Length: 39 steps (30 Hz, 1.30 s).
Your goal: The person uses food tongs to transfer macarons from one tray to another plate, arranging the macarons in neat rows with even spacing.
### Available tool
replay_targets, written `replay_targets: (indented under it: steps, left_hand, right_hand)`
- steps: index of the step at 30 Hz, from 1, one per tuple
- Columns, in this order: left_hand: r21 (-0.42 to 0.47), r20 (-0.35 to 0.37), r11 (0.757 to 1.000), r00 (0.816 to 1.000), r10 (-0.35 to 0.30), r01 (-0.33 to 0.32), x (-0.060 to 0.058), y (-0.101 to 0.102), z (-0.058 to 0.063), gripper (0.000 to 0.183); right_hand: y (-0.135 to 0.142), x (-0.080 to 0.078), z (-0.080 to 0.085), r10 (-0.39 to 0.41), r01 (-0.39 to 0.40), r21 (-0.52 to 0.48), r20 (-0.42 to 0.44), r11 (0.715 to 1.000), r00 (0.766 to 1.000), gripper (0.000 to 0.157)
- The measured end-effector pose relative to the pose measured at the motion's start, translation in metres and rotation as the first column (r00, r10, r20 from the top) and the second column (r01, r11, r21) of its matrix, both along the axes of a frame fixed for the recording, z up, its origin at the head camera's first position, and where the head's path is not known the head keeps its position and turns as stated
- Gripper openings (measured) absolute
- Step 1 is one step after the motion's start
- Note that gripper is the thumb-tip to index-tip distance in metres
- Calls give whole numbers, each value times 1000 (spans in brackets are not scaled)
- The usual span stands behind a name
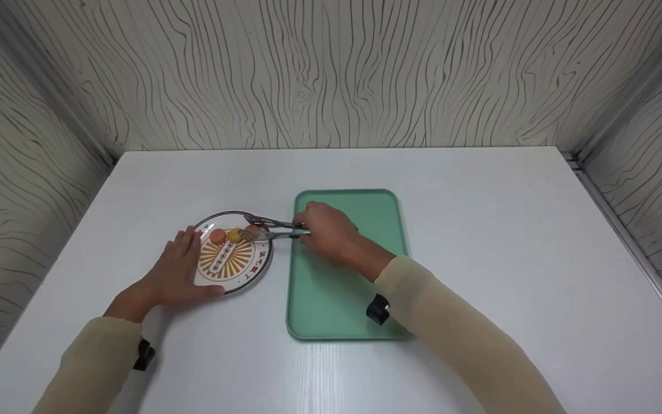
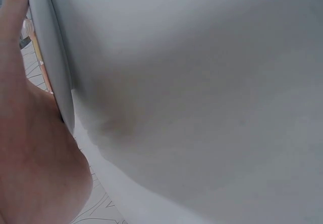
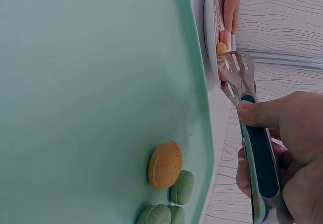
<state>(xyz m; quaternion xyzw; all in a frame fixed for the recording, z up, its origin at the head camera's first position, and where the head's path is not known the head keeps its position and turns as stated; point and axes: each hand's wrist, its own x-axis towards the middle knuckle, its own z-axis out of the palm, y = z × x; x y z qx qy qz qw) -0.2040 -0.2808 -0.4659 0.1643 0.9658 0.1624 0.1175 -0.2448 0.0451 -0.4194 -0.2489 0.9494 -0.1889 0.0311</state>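
Observation:
My right hand [image 1: 328,233] grips metal serving tongs [image 3: 260,158] with dark handle panels, reaching left from above the green tray [image 1: 331,307]. The tong heads are over the right part of a round patterned plate [image 1: 222,221]. On it sit an orange-pink macaron [image 1: 218,236], a yellow macaron [image 1: 234,235] and another reddish macaron [image 1: 254,229] partly hidden by the tongs. Whether the tongs clasp one, I cannot tell. My left hand [image 1: 173,273] rests against the plate's left rim, fingers extended, thumb at the near edge.
In the right wrist view, an orange macaron [image 3: 165,165] and several green macarons [image 3: 181,187] lie on the tray near its edge; the right hand hides them from the head view. Wood-grain panels [image 1: 331,75] enclose the white table [image 1: 480,230] at the back and sides.

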Motion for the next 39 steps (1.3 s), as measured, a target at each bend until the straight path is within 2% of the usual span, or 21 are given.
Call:
replay_targets:
  steps: [11, 19, 29, 39]
  left_hand:
    - [3, 4, 1000, 1000, 2, -2, 0, 0, 1, 131]
    - [-22, 4, 1000, 1000, 7, -7, -2, 3, 1, 133]
    - [-29, 10, 999, 1000, 15, -15, -2, 3, -1, 134]
    - [-14, 7, 1000, 1000, 17, -17, 0, 4, 2, 133]
  right_hand:
    - [-4, 1, -1, 0, 0, 0, -1, 1000, 1000, 26]
    - [-4, 0, -1, 40, -39, 38, -25, 999, 999, 26]
    - [0, 2, 2, 17, -17, 42, -16, 999, 1000, 26]
    - [9, 6, 2, 26, -25, 28, -42, 999, 999, 28]
